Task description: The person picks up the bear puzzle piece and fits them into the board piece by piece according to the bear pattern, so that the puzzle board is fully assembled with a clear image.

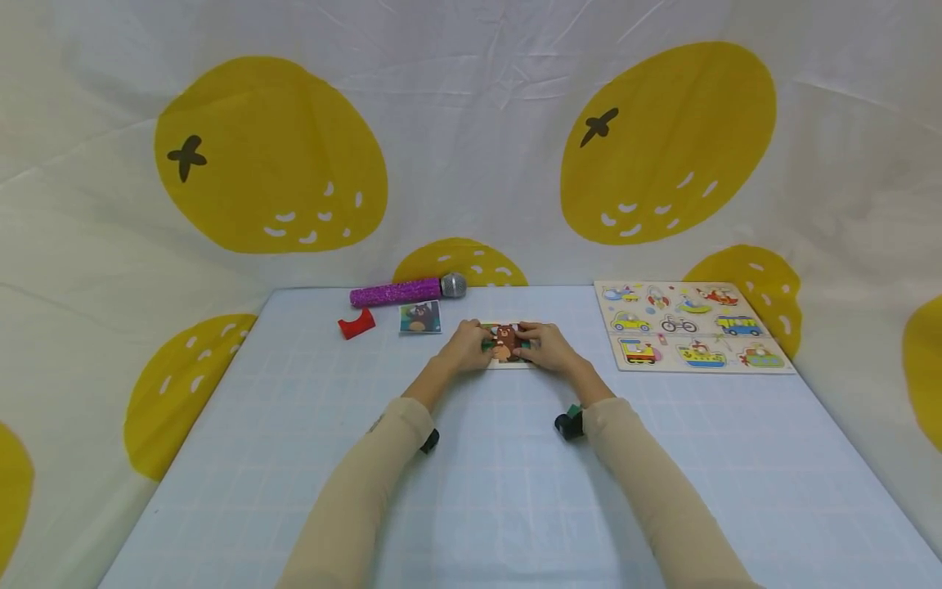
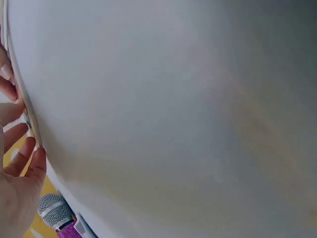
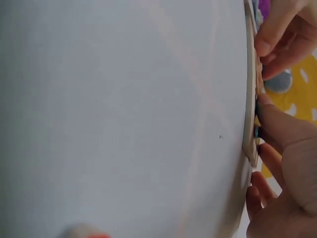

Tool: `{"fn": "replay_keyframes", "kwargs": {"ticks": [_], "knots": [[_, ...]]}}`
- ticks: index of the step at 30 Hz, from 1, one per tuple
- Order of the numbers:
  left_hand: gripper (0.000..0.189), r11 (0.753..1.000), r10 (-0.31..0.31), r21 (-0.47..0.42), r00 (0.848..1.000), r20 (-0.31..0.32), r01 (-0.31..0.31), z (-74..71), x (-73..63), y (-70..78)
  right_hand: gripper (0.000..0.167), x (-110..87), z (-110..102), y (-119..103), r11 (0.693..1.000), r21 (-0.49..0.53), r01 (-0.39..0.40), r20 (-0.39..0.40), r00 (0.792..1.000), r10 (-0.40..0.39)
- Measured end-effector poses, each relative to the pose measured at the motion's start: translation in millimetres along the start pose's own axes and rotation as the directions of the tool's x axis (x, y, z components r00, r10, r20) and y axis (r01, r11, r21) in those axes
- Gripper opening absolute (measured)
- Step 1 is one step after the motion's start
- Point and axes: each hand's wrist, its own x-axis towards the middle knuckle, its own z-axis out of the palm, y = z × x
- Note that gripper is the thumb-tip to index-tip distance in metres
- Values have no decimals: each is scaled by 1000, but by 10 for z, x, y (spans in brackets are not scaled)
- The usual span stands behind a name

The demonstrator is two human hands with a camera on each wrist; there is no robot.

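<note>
A small wooden bear puzzle (image 1: 505, 343) lies flat on the table, showing a brown bear on a pale board. The left hand (image 1: 464, 347) holds its left side, with fingertips on the bear picture. From the other side, the right hand (image 1: 550, 348) grips the right edge, thumb toward the bear's lower part. Edge-on in the right wrist view, the board (image 3: 250, 84) has the right thumb (image 3: 277, 121) on its upper face and other fingers by its end. Fingers of the left hand (image 2: 22, 183) reach the board's edge in the left wrist view. Hands hide both ends of the puzzle.
Left of the puzzle lie a bear picture card (image 1: 420, 317), a red curved piece (image 1: 356, 324) and a purple glitter microphone (image 1: 401, 292). A vehicle peg puzzle board (image 1: 692, 327) lies at the right. Behind the table hangs a white cloth (image 1: 471, 164) with yellow fruit prints.
</note>
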Motion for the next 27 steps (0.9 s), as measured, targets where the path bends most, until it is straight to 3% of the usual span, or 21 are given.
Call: {"fn": "replay_keyframes", "kwargs": {"ticks": [2, 11, 19, 27], "knots": [[28, 1000, -12, -17, 1000, -2, 12, -25, -11, 38, 46, 1, -18, -8, 1000, -3, -11, 13, 1000, 11], [27, 987, -148, -42, 982, 117, 154, -73, 49, 99, 46, 3, -33, -1, 1000, 0, -15, 7, 1000, 15], [28, 990, -139, 12, 986, 93, 139, -34, 59, 93, 45, 0, -5, 18, 1000, -17, 4, 3, 1000, -4], [20, 992, -83, 107, 987, 141, 68, -110, 89, 165, 45, 2, 6, 36, 1000, -27, -1, -2, 1000, 1]]}}
